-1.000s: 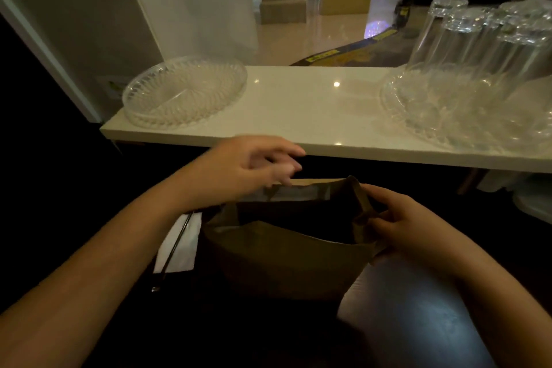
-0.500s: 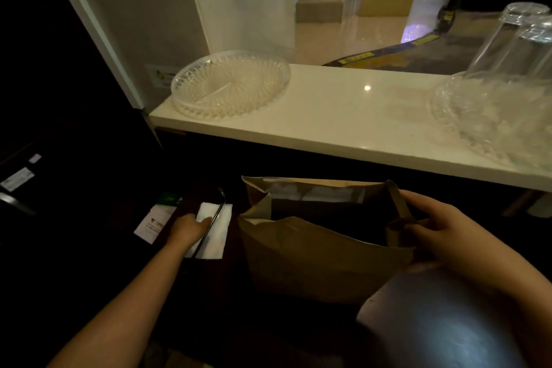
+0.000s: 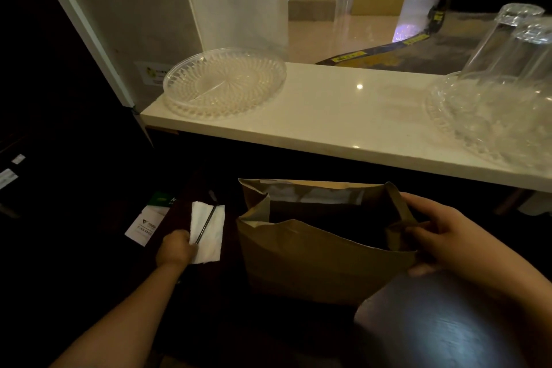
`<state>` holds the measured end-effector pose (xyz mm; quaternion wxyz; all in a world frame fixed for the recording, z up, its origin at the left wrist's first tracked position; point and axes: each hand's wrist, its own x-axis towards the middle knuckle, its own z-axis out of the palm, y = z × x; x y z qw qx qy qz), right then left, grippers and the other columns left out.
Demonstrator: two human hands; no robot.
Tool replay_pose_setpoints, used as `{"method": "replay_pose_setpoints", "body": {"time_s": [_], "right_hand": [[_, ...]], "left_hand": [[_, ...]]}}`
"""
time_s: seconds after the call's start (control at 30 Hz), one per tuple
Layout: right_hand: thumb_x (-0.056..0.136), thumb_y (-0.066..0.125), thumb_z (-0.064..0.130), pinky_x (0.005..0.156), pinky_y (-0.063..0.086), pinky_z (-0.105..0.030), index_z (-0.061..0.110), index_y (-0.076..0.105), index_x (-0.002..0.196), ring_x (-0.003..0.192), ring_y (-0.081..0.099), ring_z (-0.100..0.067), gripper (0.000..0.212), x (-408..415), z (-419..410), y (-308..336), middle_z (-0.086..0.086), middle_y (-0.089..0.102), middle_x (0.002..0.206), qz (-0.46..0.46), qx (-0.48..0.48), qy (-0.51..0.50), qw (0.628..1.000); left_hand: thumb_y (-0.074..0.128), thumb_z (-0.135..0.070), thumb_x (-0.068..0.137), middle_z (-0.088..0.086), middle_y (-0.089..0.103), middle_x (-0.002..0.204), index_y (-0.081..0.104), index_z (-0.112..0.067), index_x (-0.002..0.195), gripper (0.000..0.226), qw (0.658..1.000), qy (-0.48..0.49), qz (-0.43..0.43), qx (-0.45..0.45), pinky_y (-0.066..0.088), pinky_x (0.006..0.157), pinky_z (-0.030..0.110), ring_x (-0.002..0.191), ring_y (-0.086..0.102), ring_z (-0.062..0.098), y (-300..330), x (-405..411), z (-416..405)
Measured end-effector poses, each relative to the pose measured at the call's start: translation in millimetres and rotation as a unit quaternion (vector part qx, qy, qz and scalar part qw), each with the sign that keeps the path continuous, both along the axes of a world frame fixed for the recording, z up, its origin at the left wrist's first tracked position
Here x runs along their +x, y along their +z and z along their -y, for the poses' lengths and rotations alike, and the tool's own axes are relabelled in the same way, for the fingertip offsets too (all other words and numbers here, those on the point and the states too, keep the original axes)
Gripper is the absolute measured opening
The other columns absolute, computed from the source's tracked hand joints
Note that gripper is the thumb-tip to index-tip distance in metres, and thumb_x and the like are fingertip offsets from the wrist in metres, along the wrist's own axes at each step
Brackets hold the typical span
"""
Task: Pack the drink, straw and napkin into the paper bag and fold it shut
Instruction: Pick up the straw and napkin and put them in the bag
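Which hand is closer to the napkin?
Left. The left hand is touching the napkin at its near corner; the right hand is across the bag, holding its right edge.

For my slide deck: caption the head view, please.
Left hand grips napkin and straw while right hand holds the paper bag open.

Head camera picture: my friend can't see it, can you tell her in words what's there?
A person's right hand holds the side of an open brown paper bag while the left hand takes hold of a white napkin with a dark straw lying on it. Behind, a white counter carries clear plates and upturned glasses.
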<state>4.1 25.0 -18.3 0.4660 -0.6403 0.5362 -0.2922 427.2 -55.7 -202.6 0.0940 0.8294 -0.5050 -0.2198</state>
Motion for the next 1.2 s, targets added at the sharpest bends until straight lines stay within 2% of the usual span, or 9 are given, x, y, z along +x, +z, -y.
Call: {"method": "replay_pose_setpoints", "body": {"time_s": [0.1,0.27,0.4,0.47,0.53,0.7,0.87,1.03,1.2], "right_hand": [[0.087,0.045,-0.007,0.051,0.059,-0.026,0.066,0.055,0.091,0.069,0.073,-0.017,0.074,1,1,2,0.013,0.075,0.086,0.002,0.003,0.001,1.000],[0.088,0.047,-0.004,0.048,0.056,-0.023,0.065,0.056,0.089,0.070,0.073,-0.019,0.069,2,1,4,0.008,0.075,0.085,0.013,0.007,-0.008,1.000],[0.088,0.046,-0.004,0.048,0.056,-0.023,0.060,0.056,0.092,0.067,0.073,-0.020,0.064,6,3,5,-0.007,0.074,0.081,0.005,0.009,-0.020,1.000],[0.088,0.046,-0.003,0.046,0.055,-0.022,0.057,0.055,0.090,0.065,0.073,-0.019,0.061,8,3,6,-0.007,0.073,0.080,0.008,0.011,-0.028,1.000],[0.088,0.047,-0.001,0.046,0.054,-0.020,0.056,0.055,0.090,0.064,0.072,-0.018,0.058,9,2,8,-0.006,0.073,0.080,0.009,0.011,-0.029,0.999],[0.088,0.047,-0.001,0.050,0.056,-0.024,0.050,0.054,0.101,0.066,0.072,-0.016,0.053,7,1,9,-0.005,0.071,0.086,-0.020,0.029,-0.036,0.999],[0.089,0.045,0.000,0.053,0.058,-0.025,0.033,0.055,0.113,0.069,0.072,-0.014,0.042,3,-4,7,-0.003,0.068,0.098,-0.025,0.037,-0.054,0.998],[0.089,0.045,-0.002,0.055,0.058,-0.025,0.032,0.050,0.121,0.073,0.072,-0.014,0.047,4,-6,7,-0.004,0.066,0.102,-0.025,0.035,-0.056,0.997],[0.088,0.046,-0.003,0.048,0.054,-0.019,0.029,0.052,0.109,0.063,0.071,-0.012,0.039,2,-5,6,-0.002,0.066,0.088,-0.028,0.037,-0.066,0.997]], "left_hand": [[0.061,-0.008,0.079,0.018,0.066,0.081,0.065,-0.002,0.085,0.009,0.998,-0.036,0.037,-0.032,0.042,0.057,0.029,0.069,0.057,0.027,5,2,-4],[0.069,-0.010,0.078,0.025,0.068,0.075,0.065,-0.002,0.076,0.009,0.962,0.019,-0.042,-0.268,0.038,0.058,0.031,0.070,0.062,0.030,58,13,-6],[0.070,-0.028,0.072,-0.013,0.071,0.066,0.069,-0.029,0.073,0.001,0.826,0.049,-0.289,-0.482,0.049,0.063,0.018,0.063,0.059,-0.006,166,-9,-14],[0.073,-0.031,0.067,-0.023,0.073,0.072,0.072,-0.032,0.076,0.009,0.742,-0.059,-0.415,-0.524,0.051,0.075,0.018,0.070,0.062,-0.006,217,-44,-19],[0.079,-0.034,0.060,-0.022,0.074,0.075,0.073,-0.031,0.077,0.019,0.707,-0.188,-0.489,-0.475,0.052,0.078,0.016,0.074,0.065,-0.005,247,-90,-25],[0.075,-0.012,0.061,-0.017,0.073,0.067,0.074,-0.027,0.069,0.017,0.760,-0.407,-0.455,-0.223,0.051,0.060,0.010,0.065,0.066,-0.004,247,-175,-27],[0.076,-0.020,0.073,-0.015,0.075,0.079,0.073,-0.023,0.081,0.009,0.805,-0.510,-0.299,-0.044,0.049,0.068,0.012,0.077,0.069,0.003,228,-186,-6],[0.073,-0.022,0.075,-0.008,0.075,0.092,0.072,-0.020,0.091,0.016,0.815,-0.529,-0.234,0.038,0.052,0.073,0.014,0.084,0.070,0.006,224,-188,8],[0.073,-0.025,0.075,-0.009,0.074,0.083,0.072,-0.023,0.088,0.013,0.809,-0.557,-0.179,-0.055,0.050,0.065,0.011,0.074,0.066,-0.002,236,-199,14]]}}
